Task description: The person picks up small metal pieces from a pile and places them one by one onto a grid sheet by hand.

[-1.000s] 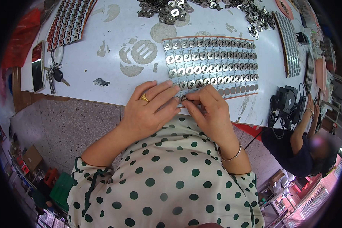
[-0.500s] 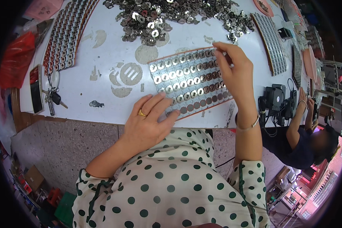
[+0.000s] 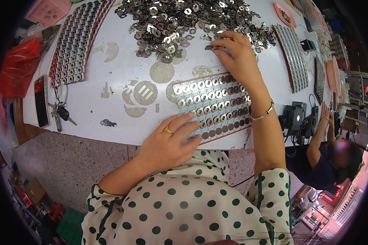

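A circuit board panel (image 3: 212, 98), grey-blue with a reddish edge, lies tilted on the white table in front of me. Rows of small round metal pieces with slotted centres cover much of it, and the row nearest me shows plain dark discs. My left hand (image 3: 169, 141), wearing a gold ring, rests with fingers apart on the panel's near left corner. Beyond the panel, my right hand (image 3: 240, 57) is at the near edge of a heap of loose metal pieces (image 3: 163, 30). Its thumb and forefinger close on a small dark metal piece (image 3: 209, 47).
More filled panels (image 3: 71, 49) lie at the left, others (image 3: 291, 57) at the right. A phone (image 3: 41, 100) and keys (image 3: 63, 113) sit near the left edge. Black adapters with cables (image 3: 295, 116) stand right, near a co-worker's arm (image 3: 317, 136). A pink tray (image 3: 285, 15) holds small parts.
My right hand has moved from the panel's far right corner out to the heap and closed on a piece. My left hand stays on the panel's near left corner. The whole view has shifted slightly.
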`<state>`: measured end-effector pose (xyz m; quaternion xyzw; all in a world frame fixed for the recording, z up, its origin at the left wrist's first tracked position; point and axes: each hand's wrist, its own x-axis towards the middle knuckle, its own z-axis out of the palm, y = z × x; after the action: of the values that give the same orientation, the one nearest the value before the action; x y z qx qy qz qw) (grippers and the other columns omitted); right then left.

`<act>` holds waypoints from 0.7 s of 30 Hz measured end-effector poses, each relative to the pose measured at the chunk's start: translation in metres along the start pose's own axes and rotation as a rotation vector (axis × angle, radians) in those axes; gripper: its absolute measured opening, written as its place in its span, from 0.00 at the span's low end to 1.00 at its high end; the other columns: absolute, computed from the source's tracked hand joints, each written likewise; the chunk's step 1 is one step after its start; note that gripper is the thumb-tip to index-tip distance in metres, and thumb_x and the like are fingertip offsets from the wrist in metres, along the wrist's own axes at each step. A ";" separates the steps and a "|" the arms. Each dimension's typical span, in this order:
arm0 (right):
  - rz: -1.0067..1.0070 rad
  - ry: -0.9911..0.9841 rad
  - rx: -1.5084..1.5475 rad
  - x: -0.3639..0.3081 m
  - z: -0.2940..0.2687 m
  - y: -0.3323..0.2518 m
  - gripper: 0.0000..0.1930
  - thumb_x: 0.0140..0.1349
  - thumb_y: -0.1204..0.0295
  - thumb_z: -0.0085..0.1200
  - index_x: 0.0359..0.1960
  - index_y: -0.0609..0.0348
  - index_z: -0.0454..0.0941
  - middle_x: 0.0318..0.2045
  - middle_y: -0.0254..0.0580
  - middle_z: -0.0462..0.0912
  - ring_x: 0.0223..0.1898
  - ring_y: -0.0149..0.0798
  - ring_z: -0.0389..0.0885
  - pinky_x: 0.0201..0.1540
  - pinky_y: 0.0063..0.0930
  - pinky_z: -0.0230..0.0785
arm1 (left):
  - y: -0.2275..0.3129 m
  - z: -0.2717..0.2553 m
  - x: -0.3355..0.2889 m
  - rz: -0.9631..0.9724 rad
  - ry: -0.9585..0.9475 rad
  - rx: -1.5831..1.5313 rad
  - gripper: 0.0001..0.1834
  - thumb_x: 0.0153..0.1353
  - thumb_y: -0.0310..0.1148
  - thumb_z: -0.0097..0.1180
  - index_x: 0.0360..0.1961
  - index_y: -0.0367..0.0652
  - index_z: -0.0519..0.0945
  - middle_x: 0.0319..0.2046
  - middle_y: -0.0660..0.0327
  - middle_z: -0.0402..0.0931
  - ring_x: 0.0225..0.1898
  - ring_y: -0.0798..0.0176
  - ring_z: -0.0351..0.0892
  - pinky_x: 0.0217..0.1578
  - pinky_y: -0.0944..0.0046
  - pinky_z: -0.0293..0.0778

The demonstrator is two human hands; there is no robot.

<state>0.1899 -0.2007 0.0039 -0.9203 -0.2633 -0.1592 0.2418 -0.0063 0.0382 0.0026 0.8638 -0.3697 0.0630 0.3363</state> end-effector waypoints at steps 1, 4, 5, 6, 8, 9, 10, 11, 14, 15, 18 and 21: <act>-0.011 -0.016 -0.013 -0.002 -0.005 0.002 0.09 0.57 0.75 0.65 0.40 0.53 0.88 0.46 0.37 0.85 0.50 0.49 0.76 0.54 0.41 0.72 | 0.000 0.000 0.000 0.002 -0.001 0.004 0.18 0.48 0.34 0.69 0.44 0.48 0.86 0.55 0.57 0.77 0.66 0.48 0.71 0.63 0.45 0.73; 0.071 -0.028 0.093 -0.007 -0.008 -0.004 0.08 0.57 0.76 0.65 0.39 0.55 0.87 0.44 0.38 0.86 0.47 0.50 0.77 0.54 0.41 0.72 | 0.000 0.000 0.000 0.001 0.013 -0.004 0.17 0.49 0.35 0.69 0.43 0.48 0.85 0.55 0.58 0.77 0.66 0.49 0.72 0.63 0.46 0.73; 0.068 -0.027 0.091 -0.008 -0.011 -0.007 0.08 0.57 0.76 0.65 0.39 0.55 0.87 0.44 0.38 0.86 0.47 0.50 0.77 0.54 0.41 0.72 | -0.001 0.001 0.000 0.003 0.017 -0.003 0.17 0.49 0.35 0.69 0.43 0.48 0.85 0.55 0.58 0.77 0.66 0.49 0.72 0.63 0.46 0.73; 0.092 -0.030 0.132 -0.009 -0.014 -0.012 0.08 0.58 0.77 0.65 0.40 0.56 0.87 0.42 0.37 0.86 0.45 0.45 0.78 0.53 0.37 0.73 | -0.001 0.001 0.000 -0.002 0.022 -0.006 0.17 0.50 0.35 0.69 0.43 0.48 0.85 0.55 0.58 0.77 0.66 0.49 0.72 0.63 0.47 0.73; 0.109 -0.032 0.173 -0.013 -0.021 -0.024 0.08 0.60 0.77 0.65 0.41 0.58 0.86 0.40 0.36 0.87 0.43 0.41 0.80 0.52 0.34 0.73 | 0.000 0.002 0.000 -0.007 0.033 -0.004 0.17 0.50 0.34 0.70 0.43 0.48 0.84 0.55 0.58 0.77 0.66 0.50 0.72 0.63 0.47 0.73; 0.305 -0.060 0.453 -0.017 -0.026 -0.033 0.08 0.61 0.78 0.65 0.42 0.59 0.86 0.38 0.34 0.87 0.41 0.35 0.80 0.50 0.30 0.74 | 0.000 0.003 0.000 -0.015 0.038 -0.004 0.17 0.50 0.34 0.70 0.43 0.48 0.84 0.55 0.58 0.78 0.66 0.50 0.73 0.63 0.47 0.72; 0.502 -0.088 0.732 -0.021 -0.028 -0.041 0.08 0.62 0.78 0.64 0.43 0.59 0.85 0.37 0.33 0.87 0.39 0.30 0.81 0.48 0.26 0.74 | 0.000 0.004 0.000 -0.024 0.043 -0.005 0.17 0.50 0.34 0.70 0.42 0.48 0.84 0.55 0.59 0.78 0.65 0.51 0.73 0.63 0.47 0.72; 0.490 -0.043 0.817 -0.028 -0.028 -0.046 0.08 0.63 0.79 0.65 0.43 0.60 0.84 0.38 0.32 0.86 0.39 0.24 0.81 0.46 0.21 0.74 | 0.000 0.004 0.000 -0.023 0.045 -0.004 0.17 0.50 0.34 0.70 0.42 0.48 0.84 0.55 0.59 0.78 0.65 0.51 0.73 0.63 0.47 0.72; 0.426 -0.109 0.886 -0.046 -0.038 -0.060 0.10 0.65 0.82 0.64 0.46 0.63 0.82 0.41 0.31 0.83 0.42 0.24 0.78 0.48 0.19 0.73 | 0.000 0.004 0.000 -0.037 0.032 0.009 0.18 0.50 0.34 0.70 0.43 0.48 0.84 0.56 0.58 0.78 0.66 0.51 0.73 0.63 0.47 0.72; 0.451 -0.109 0.853 -0.051 -0.041 -0.067 0.09 0.61 0.80 0.65 0.43 0.60 0.85 0.39 0.34 0.85 0.39 0.27 0.82 0.45 0.21 0.76 | 0.000 0.005 0.000 -0.033 0.040 0.021 0.18 0.50 0.34 0.70 0.44 0.48 0.84 0.56 0.58 0.78 0.66 0.51 0.73 0.63 0.46 0.71; 0.338 -0.095 0.768 -0.064 -0.048 -0.085 0.08 0.61 0.80 0.64 0.42 0.59 0.85 0.37 0.35 0.84 0.39 0.28 0.82 0.44 0.22 0.76 | 0.000 0.004 0.000 -0.022 0.031 0.040 0.19 0.50 0.34 0.70 0.45 0.49 0.85 0.57 0.58 0.78 0.66 0.51 0.73 0.64 0.46 0.71; 0.253 -0.082 0.593 -0.076 -0.053 -0.104 0.07 0.60 0.80 0.64 0.39 0.59 0.85 0.34 0.39 0.83 0.37 0.37 0.82 0.39 0.28 0.76 | 0.003 0.003 -0.002 -0.018 0.019 0.059 0.19 0.50 0.33 0.70 0.45 0.48 0.85 0.57 0.57 0.78 0.66 0.50 0.73 0.64 0.46 0.71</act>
<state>0.0607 -0.1823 0.0533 -0.8408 -0.1912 -0.0069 0.5064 -0.0100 0.0357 0.0009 0.8760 -0.3569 0.0792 0.3145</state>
